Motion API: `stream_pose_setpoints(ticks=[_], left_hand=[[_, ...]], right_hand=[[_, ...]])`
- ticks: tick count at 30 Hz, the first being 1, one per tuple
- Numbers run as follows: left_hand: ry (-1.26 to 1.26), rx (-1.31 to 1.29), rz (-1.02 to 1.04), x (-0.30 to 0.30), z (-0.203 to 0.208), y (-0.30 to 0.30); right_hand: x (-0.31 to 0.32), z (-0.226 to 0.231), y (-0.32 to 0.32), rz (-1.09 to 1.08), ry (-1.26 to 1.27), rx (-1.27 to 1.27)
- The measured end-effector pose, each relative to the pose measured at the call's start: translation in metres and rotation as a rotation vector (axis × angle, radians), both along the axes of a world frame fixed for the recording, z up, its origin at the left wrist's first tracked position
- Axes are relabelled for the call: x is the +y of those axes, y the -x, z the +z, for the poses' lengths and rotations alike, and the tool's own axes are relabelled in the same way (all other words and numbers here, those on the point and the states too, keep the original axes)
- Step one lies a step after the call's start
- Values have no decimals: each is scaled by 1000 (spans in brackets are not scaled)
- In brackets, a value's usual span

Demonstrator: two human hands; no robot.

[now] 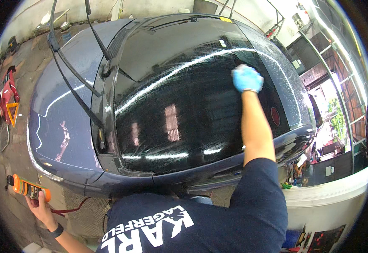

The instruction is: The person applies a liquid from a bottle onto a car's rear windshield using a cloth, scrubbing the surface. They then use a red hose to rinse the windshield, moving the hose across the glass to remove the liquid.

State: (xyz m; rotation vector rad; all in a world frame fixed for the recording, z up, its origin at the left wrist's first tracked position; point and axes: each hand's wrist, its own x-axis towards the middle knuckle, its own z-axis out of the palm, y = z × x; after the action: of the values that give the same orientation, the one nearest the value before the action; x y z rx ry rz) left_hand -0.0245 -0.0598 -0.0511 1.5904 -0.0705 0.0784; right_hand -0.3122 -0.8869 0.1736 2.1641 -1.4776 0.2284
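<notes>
My left hand (39, 205), held out at the lower left with a black band on the wrist, is wrapped round an orange bottle (31, 189) with a black cap and dark label. The bottle is tilted nearly on its side, away from the car. At the right, my outstretched right hand (248, 80) wears a blue glove and presses on the car's dark windshield (196, 109). Something whitish shows at its fingers, too blurred to name. The glass around it carries wet streaks and bright light reflections.
Two wiper arms (74, 90) stand raised off the glass over the bluish-grey hood (61, 130). Red car parts (8, 90) and an orange warning triangle (12, 113) lie on the floor at the left. A white ledge (327, 189) runs along the lower right.
</notes>
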Motion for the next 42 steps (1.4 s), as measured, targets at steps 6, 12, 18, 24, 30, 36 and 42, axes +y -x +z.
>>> stream_pose_setpoints(ticks=[6, 12, 18, 24, 30, 36, 42], left_hand=[[-7, -59, -48, -35, 7, -13], [3, -83, -88, -56, 19, -31], [4, 29, 2, -45, -10, -58], [-73, -2, -23, -54, -14, -71], [-162, 16, 84, -55, -15, -51], [-84, -8, 2, -99, 5, -58], [-129, -61, -10, -87, 19, -62]], right_hand=[[196, -167, -212, 626, -178, 97], [275, -275, -276, 863, -462, 167], [41, -90, -204, 495, -63, 134], [-147, 16, 41, -75, 175, -18], [-127, 11, -85, -28, -60, 3], [18, -131, -290, 414, -182, 169], [153, -294, -402, 747, -155, -50]])
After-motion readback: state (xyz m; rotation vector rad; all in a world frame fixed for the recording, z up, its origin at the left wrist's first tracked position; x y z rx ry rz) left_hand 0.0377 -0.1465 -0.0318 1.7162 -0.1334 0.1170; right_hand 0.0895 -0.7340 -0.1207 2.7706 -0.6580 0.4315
